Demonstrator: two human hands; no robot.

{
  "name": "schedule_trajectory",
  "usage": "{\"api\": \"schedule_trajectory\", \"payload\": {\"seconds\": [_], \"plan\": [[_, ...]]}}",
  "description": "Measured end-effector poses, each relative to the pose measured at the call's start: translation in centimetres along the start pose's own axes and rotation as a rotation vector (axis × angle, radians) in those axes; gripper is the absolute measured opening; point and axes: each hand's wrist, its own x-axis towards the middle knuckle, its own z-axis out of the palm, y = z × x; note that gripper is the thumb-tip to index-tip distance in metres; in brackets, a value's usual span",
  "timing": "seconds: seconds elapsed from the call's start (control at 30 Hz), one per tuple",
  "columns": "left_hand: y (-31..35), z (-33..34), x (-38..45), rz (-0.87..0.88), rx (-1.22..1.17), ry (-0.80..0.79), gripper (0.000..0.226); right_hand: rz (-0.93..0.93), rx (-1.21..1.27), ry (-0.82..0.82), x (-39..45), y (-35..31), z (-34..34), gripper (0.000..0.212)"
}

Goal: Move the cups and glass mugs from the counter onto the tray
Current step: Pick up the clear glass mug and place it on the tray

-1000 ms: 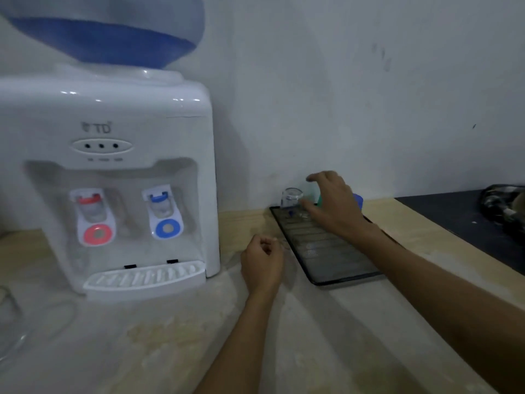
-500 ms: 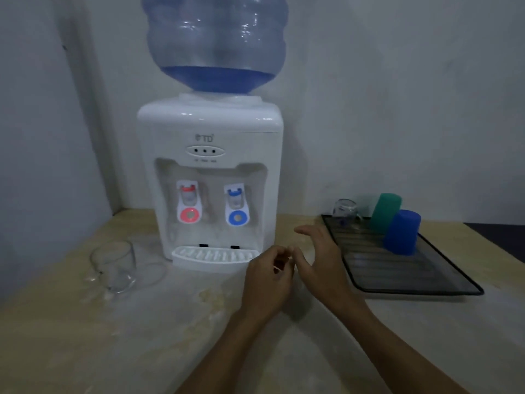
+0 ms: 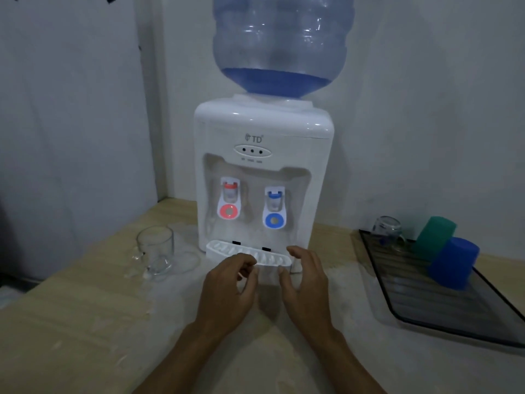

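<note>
A clear glass mug [image 3: 155,252] stands on the counter, left of the water dispenser. On the dark tray [image 3: 443,305] at the right sit a small glass mug [image 3: 387,231] upside down, a green cup [image 3: 434,236] and a blue cup [image 3: 454,266], both plastic and upside down. My left hand [image 3: 230,291] hovers in front of the dispenser's drip tray with its fingers curled and nothing in it. Beside it, my right hand [image 3: 305,285] has its fingers spread and holds nothing.
A white water dispenser [image 3: 262,177] with a large blue bottle [image 3: 282,44] stands against the wall at the centre. Its drip tray [image 3: 248,255] juts out just beyond my fingers. The wooden counter [image 3: 71,331] has whitish stains near the left mug.
My right hand left the glass mug on the tray and drew back to the centre beside my left hand. My view swung left, bringing the mug on the counter into sight.
</note>
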Motion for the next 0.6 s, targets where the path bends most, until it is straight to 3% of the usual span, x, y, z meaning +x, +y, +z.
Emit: {"api": "schedule_trajectory", "payload": {"seconds": [0.2, 0.37, 0.47, 0.6], "plan": [[-1.3, -0.7, -0.1, -0.074, 0.019, 0.146, 0.014, -0.008, -0.03, 0.018, -0.5, 0.1, -1.1, 0.037], [-2.3, -2.8, 1.0, -0.042, 0.102, 0.425, 0.021, 0.025, -0.034, 0.013, -0.5, 0.5, -1.4, 0.037], [-3.3, -5.1, 2.0, -0.078, 0.243, 0.608, 0.037, 0.022, -0.023, 0.016, -0.6, 0.5, -1.1, 0.036], [-4.9, -7.3, 3.2, -0.178, 0.401, 0.691, 0.066, 0.004, -0.039, 0.054, -0.5, 1.4, -1.3, 0.034]]}}
